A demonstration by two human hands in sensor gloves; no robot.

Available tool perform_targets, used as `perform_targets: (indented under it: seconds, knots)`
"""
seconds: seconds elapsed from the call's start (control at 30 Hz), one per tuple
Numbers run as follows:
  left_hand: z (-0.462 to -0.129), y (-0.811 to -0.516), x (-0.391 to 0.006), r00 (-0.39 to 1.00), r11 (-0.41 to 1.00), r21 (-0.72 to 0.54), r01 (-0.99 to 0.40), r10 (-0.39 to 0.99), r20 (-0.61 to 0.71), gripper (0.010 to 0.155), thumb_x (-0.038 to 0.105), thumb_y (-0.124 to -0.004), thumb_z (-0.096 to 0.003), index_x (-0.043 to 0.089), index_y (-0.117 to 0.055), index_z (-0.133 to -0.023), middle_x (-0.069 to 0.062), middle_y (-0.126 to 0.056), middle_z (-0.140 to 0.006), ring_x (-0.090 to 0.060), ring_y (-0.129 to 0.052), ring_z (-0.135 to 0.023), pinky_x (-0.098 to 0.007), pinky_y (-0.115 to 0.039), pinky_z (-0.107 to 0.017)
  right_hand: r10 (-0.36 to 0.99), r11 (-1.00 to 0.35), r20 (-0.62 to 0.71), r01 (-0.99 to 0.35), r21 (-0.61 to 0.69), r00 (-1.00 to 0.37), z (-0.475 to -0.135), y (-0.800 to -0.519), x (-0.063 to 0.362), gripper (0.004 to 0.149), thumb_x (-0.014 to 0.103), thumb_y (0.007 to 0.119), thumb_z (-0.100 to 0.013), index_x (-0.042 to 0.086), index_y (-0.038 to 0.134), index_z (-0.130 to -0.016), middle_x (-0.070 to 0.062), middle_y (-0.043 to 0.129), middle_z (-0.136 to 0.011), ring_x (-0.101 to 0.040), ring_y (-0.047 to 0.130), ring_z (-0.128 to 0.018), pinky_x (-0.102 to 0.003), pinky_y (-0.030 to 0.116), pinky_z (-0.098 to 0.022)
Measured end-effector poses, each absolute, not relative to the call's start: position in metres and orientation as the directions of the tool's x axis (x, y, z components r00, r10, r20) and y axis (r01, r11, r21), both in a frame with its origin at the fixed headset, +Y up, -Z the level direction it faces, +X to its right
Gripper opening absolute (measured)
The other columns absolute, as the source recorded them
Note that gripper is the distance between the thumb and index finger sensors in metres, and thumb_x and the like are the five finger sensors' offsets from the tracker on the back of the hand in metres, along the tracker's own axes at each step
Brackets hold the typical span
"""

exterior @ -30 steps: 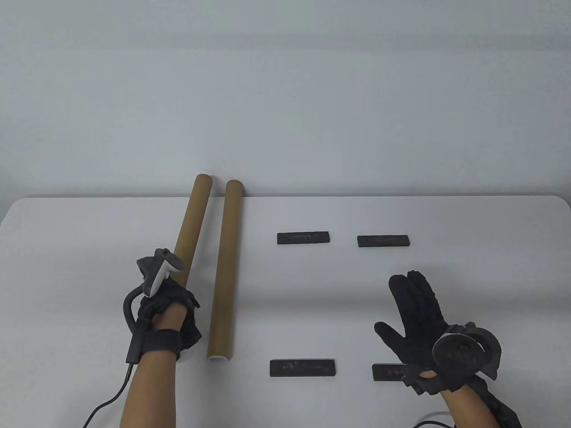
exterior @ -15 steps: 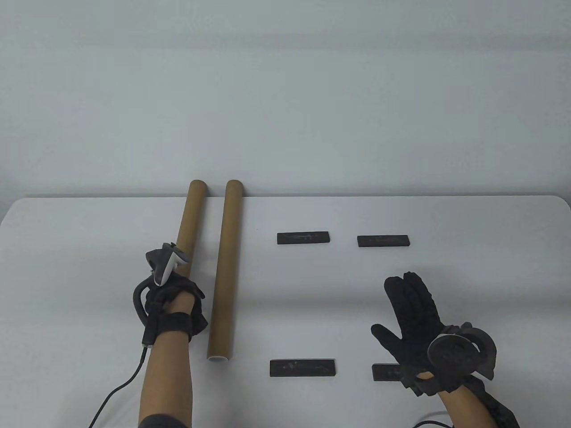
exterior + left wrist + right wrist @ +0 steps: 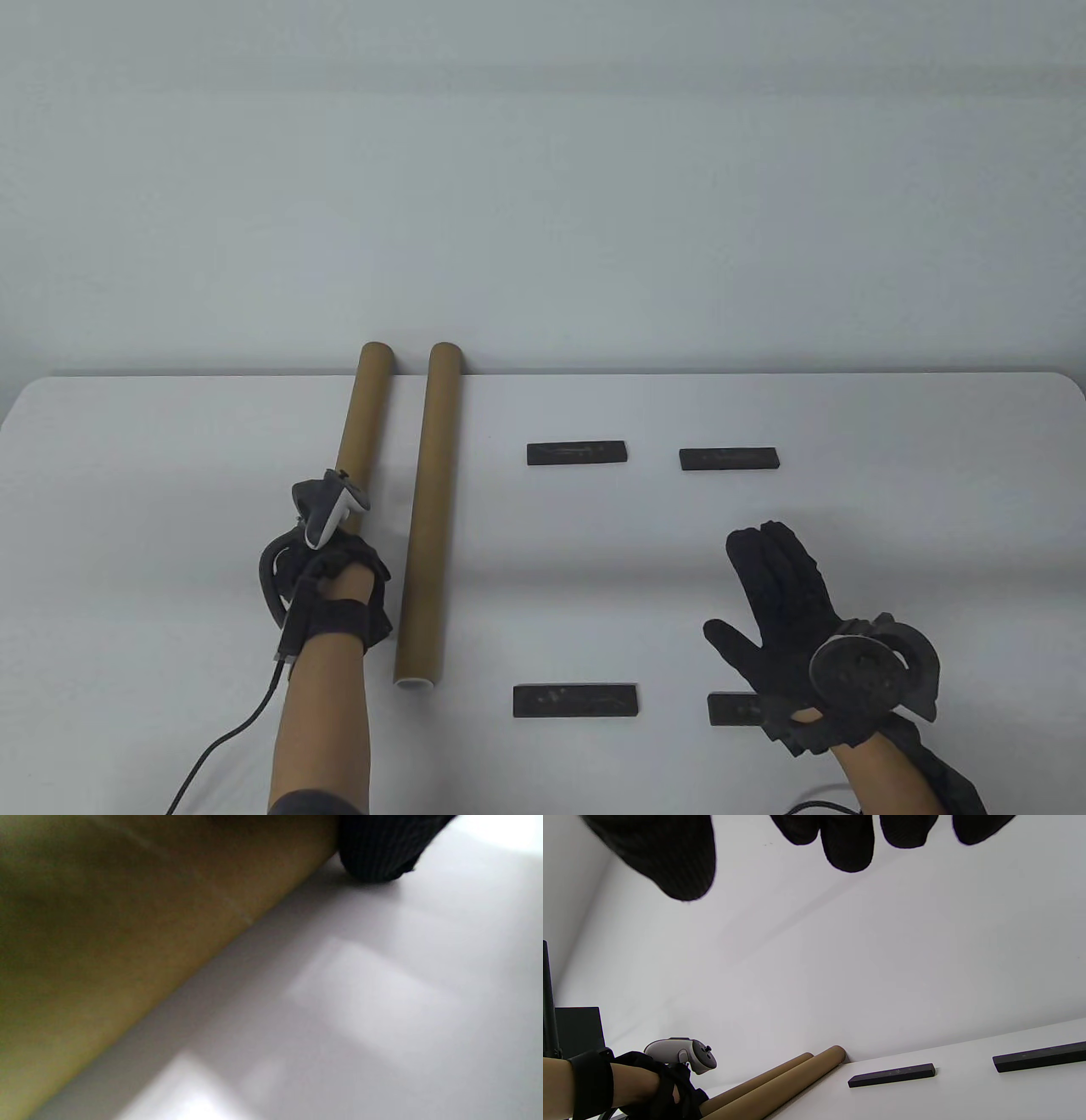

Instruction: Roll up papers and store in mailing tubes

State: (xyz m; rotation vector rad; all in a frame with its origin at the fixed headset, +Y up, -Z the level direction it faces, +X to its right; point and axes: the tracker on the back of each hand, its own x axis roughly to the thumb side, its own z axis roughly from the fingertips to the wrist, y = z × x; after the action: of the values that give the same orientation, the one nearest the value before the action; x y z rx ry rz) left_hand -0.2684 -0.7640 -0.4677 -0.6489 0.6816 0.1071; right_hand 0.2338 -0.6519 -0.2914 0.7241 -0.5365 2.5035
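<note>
Two brown mailing tubes lie side by side on the white table, running from near to far. My left hand (image 3: 344, 586) grips the near part of the left tube (image 3: 366, 416). In the left wrist view this tube (image 3: 127, 921) fills the left side and one gloved fingertip (image 3: 373, 853) sits beside it at the table. The right tube (image 3: 431, 509) lies free, its white near end showing. My right hand (image 3: 768, 594) is open and empty, fingers stretched out over the table's right part; its fingertips (image 3: 846, 844) hang in at the top. No paper is discernible.
Four dark flat bars lie on the table: two far ones (image 3: 577, 452) (image 3: 729, 458) and two near ones (image 3: 575, 700) (image 3: 734, 707), the last partly under my right wrist. The table's far edge (image 3: 679, 373) meets a plain wall. My left glove's cable (image 3: 229, 739) trails at the near left.
The left tube's far end has swung left and down, so it now lies parallel to the right tube. My left hand shifted right with it. My right hand barely moved.
</note>
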Motion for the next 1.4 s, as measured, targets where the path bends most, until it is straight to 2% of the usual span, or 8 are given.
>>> perform_targets:
  seconds: [0.27, 0.37, 0.6, 0.77, 0.87, 0.97, 1.07, 1.4]
  knots:
    - [-0.466, -0.764, -0.269, 0.777, 0.815, -0.500, -0.294, -0.100, -0.621, 0.097, 0.062, -0.071, -0.0413, 0.020, -0.009, -0.103, -0.013, -0.041, -0.105, -0.032, -0.073, -0.084, -0.042, -0.070, -0.062, 0.326, -0.818, 0.572, -0.527, -0.228, -0.753, -0.292, -0.653, 0.233, 0.089, 0.052, 0.078, -0.052, 0.001, 0.040, -0.115, -0.030, 0.049, -0.114, -0.066, 0.043, -0.102, -0.079, 0.046, -0.065]
    - [-0.464, -0.756, -0.271, 0.775, 0.850, -0.442, -0.287, -0.065, -0.629, 0.102, 0.069, -0.068, -0.0369, 0.020, -0.008, -0.103, -0.015, -0.036, -0.107, -0.036, -0.065, -0.095, -0.042, -0.069, -0.063, 0.345, -0.812, 0.574, -0.543, -0.215, -0.743, -0.292, -0.653, 0.233, 0.089, 0.052, 0.078, -0.052, 0.001, 0.040, -0.115, -0.030, 0.049, -0.114, -0.066, 0.044, -0.102, -0.079, 0.047, -0.065]
    - [-0.450, -0.700, -0.262, 0.831, 0.904, -0.313, -0.291, 0.076, -0.551, 0.103, 0.072, -0.066, -0.0352, 0.025, -0.008, -0.105, -0.016, -0.024, -0.114, -0.045, -0.047, -0.107, -0.056, -0.057, -0.075, 0.348, -0.813, 0.570, -0.543, -0.211, -0.744, -0.293, -0.654, 0.233, 0.089, 0.052, 0.078, -0.052, 0.001, 0.040, -0.115, -0.030, 0.048, -0.114, -0.065, 0.045, -0.103, -0.079, 0.046, -0.065]
    - [-0.419, -0.656, -0.231, 0.935, 0.972, -0.157, -0.176, 0.115, -0.335, 0.100, 0.071, -0.070, -0.0354, 0.033, -0.011, -0.107, -0.012, -0.022, -0.117, -0.047, -0.037, -0.112, -0.062, -0.047, -0.079, 0.319, -0.831, 0.574, -0.513, -0.213, -0.754, -0.292, -0.656, 0.228, 0.090, 0.052, 0.079, -0.052, 0.001, 0.040, -0.115, -0.030, 0.047, -0.115, -0.064, 0.044, -0.103, -0.079, 0.046, -0.065]
    - [-0.393, -0.640, -0.204, 0.984, 0.986, -0.042, -0.162, 0.158, -0.087, 0.099, 0.070, -0.071, -0.0353, 0.037, -0.011, -0.106, -0.009, -0.018, -0.118, -0.046, -0.030, -0.113, -0.062, -0.041, -0.079, 0.288, -0.843, 0.577, -0.489, -0.226, -0.764, -0.291, -0.656, 0.226, 0.091, 0.054, 0.078, -0.051, 0.002, 0.039, -0.115, -0.030, 0.045, -0.115, -0.064, 0.044, -0.104, -0.079, 0.045, -0.065]
    - [-0.363, -0.634, -0.175, 0.980, 0.987, 0.091, -0.136, 0.120, 0.156, 0.097, 0.070, -0.072, -0.0348, 0.041, -0.014, -0.106, -0.005, -0.018, -0.119, -0.041, -0.024, -0.113, -0.060, -0.036, -0.079, 0.294, -0.841, 0.586, -0.496, -0.218, -0.755, -0.290, -0.657, 0.223, 0.093, 0.057, 0.078, -0.050, 0.002, 0.039, -0.115, -0.029, 0.044, -0.116, -0.064, 0.042, -0.105, -0.079, 0.043, -0.066]
    - [-0.339, -0.641, -0.152, 0.955, 0.989, 0.098, -0.114, 0.082, 0.286, 0.100, 0.074, -0.069, -0.0327, 0.040, -0.011, -0.106, -0.003, -0.015, -0.119, -0.041, -0.021, -0.113, -0.059, -0.035, -0.079, 0.269, -0.853, 0.589, -0.472, -0.221, -0.762, -0.289, -0.658, 0.221, 0.094, 0.058, 0.078, -0.050, 0.002, 0.039, -0.115, -0.029, 0.042, -0.116, -0.064, 0.041, -0.105, -0.079, 0.042, -0.066]
    - [-0.311, -0.675, -0.150, 0.926, 0.980, 0.163, -0.113, 0.044, 0.376, 0.100, 0.077, -0.067, -0.0310, 0.038, -0.013, -0.106, -0.003, -0.018, -0.118, -0.041, -0.022, -0.113, -0.059, -0.035, -0.078, 0.200, -0.880, 0.582, -0.406, -0.247, -0.788, -0.290, -0.662, 0.224, 0.094, 0.058, 0.078, -0.050, 0.002, 0.039, -0.115, -0.029, 0.040, -0.117, -0.063, 0.040, -0.105, -0.079, 0.041, -0.066]
